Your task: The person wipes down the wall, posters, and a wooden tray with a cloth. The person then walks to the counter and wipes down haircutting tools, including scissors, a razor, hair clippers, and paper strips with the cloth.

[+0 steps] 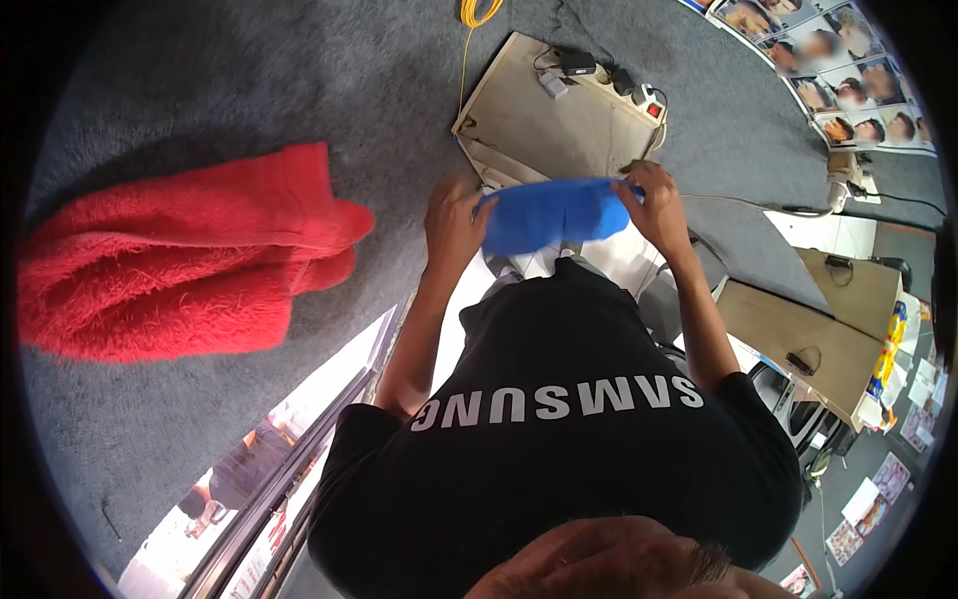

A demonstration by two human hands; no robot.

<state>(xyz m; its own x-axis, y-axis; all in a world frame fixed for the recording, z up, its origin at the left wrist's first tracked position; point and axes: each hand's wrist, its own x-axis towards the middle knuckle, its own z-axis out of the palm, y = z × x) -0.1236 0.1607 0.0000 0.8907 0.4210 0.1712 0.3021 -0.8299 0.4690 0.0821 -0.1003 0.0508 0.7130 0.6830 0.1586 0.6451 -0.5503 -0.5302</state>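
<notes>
A blue cloth (554, 218) is stretched between my two hands in front of my body, its lower part slightly blurred. My left hand (454, 225) pinches its left end with fingers closed. At the other end, my right hand (654, 205) grips the cloth's upper right corner between thumb and fingers. Farther left lies a fluffy red towel (190, 255), loosely folded on a grey carpet-like surface, apart from both hands.
Beyond my hands is a beige board (549, 110) bearing a power strip (649, 103) with black adapters. A yellow cable (479, 12) runs down to it. At the right stands a wooden desk (783, 324). Photo posters (848, 70) hang at the upper right.
</notes>
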